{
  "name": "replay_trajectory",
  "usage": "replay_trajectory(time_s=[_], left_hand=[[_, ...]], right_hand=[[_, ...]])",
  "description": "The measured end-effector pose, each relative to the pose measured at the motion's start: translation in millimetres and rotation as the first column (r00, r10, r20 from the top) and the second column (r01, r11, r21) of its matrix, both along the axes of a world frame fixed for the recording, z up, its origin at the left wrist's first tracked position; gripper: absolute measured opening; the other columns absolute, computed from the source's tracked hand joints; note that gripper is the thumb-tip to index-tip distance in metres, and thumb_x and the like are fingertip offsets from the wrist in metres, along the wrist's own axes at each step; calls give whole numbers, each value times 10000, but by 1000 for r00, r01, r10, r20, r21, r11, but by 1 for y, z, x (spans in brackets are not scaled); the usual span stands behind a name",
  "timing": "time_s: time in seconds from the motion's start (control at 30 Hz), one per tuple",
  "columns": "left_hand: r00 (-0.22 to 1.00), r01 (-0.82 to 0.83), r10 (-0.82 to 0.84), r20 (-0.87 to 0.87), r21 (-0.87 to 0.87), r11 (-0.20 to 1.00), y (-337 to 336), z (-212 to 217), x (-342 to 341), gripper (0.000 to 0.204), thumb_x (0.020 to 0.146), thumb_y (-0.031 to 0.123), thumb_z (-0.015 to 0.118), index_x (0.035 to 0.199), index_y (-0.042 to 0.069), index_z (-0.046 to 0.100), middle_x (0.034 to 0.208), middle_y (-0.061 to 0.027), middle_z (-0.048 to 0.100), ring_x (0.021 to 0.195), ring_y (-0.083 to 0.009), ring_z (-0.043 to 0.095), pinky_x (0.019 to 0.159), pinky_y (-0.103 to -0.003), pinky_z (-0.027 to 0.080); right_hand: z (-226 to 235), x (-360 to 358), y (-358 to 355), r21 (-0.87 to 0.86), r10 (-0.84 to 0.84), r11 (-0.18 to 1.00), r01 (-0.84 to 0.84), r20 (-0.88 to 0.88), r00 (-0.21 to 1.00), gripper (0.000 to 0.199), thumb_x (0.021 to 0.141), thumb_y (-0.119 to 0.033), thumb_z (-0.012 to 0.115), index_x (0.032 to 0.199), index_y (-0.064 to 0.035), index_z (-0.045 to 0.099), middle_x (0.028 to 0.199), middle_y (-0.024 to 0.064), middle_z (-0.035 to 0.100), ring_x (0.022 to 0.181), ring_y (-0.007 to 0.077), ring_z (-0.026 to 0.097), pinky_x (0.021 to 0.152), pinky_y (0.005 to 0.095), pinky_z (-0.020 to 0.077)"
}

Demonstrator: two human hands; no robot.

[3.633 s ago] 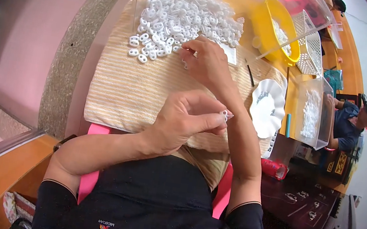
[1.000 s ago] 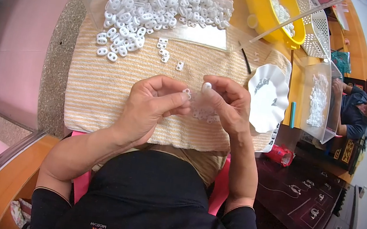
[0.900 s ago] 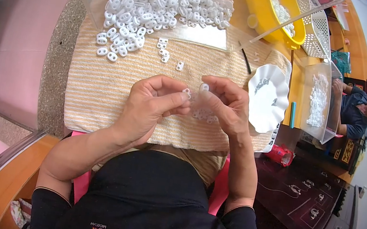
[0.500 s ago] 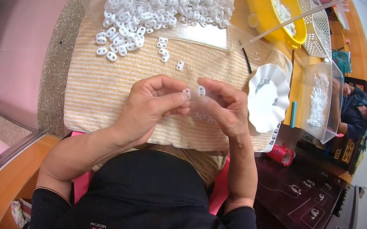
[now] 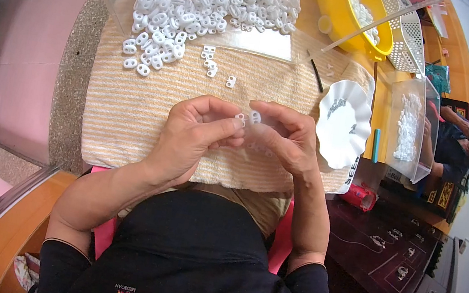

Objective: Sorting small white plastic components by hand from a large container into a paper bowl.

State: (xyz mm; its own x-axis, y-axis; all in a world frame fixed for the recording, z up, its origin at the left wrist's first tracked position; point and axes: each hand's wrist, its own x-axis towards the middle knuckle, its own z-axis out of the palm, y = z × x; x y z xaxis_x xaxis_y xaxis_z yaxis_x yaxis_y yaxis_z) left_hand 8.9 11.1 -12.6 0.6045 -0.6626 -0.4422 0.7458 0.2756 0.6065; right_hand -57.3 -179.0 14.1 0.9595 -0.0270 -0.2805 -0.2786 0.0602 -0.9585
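1. One white piece (image 5: 241,118) is pinched in the left hand (image 5: 195,128), an oval piece (image 5: 255,117) in the right hand (image 5: 290,146).
2. Above the towel (image 5: 131,104), fingertip grips are used, apparently so both pieces are left visible.

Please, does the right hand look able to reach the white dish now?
Probably yes: the dish lies close beside the right hand, with nothing visible between them, though that hand holds a white piece.

The person's left hand (image 5: 188,130) and right hand (image 5: 295,143) face each other, fingertips near but apart, each in a thumb-and-finger pinch. Left forearm (image 5: 103,193) slants up to the right; right forearm (image 5: 313,219) runs nearly upright, both elbows bent.
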Motion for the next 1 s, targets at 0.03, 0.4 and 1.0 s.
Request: replay_trajectory(time_s=[0.03, 0.4, 1.0], left_hand=[[1000, 0, 0, 0, 0, 1000, 0, 0, 0, 158, 878, 23, 629, 1029, -13, 600, 934, -110, 675, 786, -149, 667, 754, -268, 574], [1000, 8, -9, -5, -22, 1000, 0, 2, -1, 166, 876, 37, 640, 1030, -8, 597, 926, -101, 675, 790, -141, 666, 750, -259, 570], [1000, 9, -10, -29, -30, 1000, -3, 1, -2, 136, 862, 77, 674, 975, 18, 625, 824, -59, 677, 726, -97, 634, 604, -188, 438]], right_hand=[[1, 0, 0, -1, 4, 1000, -4, -4, 1000, 338, 874, -5, 639, 1207, 35, 593, 1005, 70, 683, 885, 108, 642, 800, 236, 507], [1, 0, 1, -71, 37, 997, -38, -13, 999, 332, 867, -13, 649, 1192, 37, 603, 1002, 68, 678, 897, 107, 638, 806, 233, 500], [6, 0, 7, 9, 8, 1000, -8, -34, 999, 309, 850, -5, 670, 1152, 42, 627, 1000, 54, 657, 914, 111, 625, 809, 235, 493]])
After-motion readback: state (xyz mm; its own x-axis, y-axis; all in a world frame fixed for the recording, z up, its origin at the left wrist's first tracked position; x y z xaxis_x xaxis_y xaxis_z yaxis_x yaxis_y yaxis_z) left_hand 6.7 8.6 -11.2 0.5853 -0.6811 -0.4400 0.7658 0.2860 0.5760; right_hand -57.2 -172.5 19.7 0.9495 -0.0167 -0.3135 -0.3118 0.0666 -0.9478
